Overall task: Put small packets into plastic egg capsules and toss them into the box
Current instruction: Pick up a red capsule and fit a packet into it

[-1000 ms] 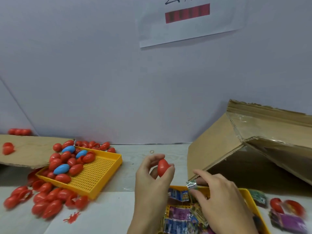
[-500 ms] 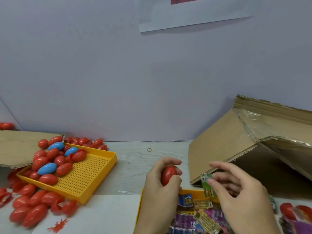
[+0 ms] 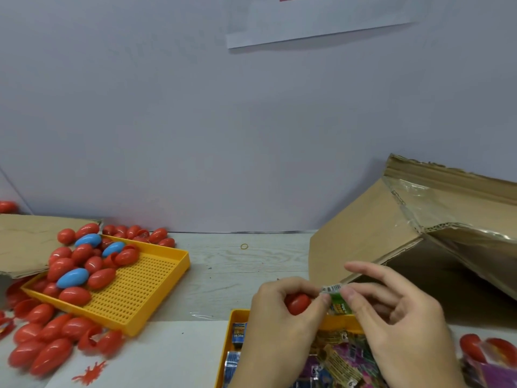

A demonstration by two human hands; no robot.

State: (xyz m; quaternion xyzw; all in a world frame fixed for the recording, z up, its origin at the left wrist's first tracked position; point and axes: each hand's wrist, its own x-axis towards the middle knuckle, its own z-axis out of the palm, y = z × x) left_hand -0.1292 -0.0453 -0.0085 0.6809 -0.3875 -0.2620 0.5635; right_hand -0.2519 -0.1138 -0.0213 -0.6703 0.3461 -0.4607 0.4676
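My left hand (image 3: 277,326) grips a red egg capsule (image 3: 297,303) between thumb and fingers. My right hand (image 3: 397,323) pinches a small green packet (image 3: 337,299) and holds it right against the capsule. Both hands hover over a yellow tray (image 3: 237,317) full of small colourful packets (image 3: 335,359). A cardboard box (image 3: 372,228) lies tipped on its side at the right, its dark opening facing me just behind my right hand.
A second yellow tray (image 3: 156,287) at the left holds several red and blue capsules (image 3: 72,277). More red capsules (image 3: 42,348) lie loose on the table around it. A cardboard flap (image 3: 25,242) sits far left. Red capsules (image 3: 484,345) lie at the right edge.
My right hand has lifted a green packet from the tray and brought it leftward to the capsule. My left hand lowered the capsule slightly. The view has tilted down and shifted.
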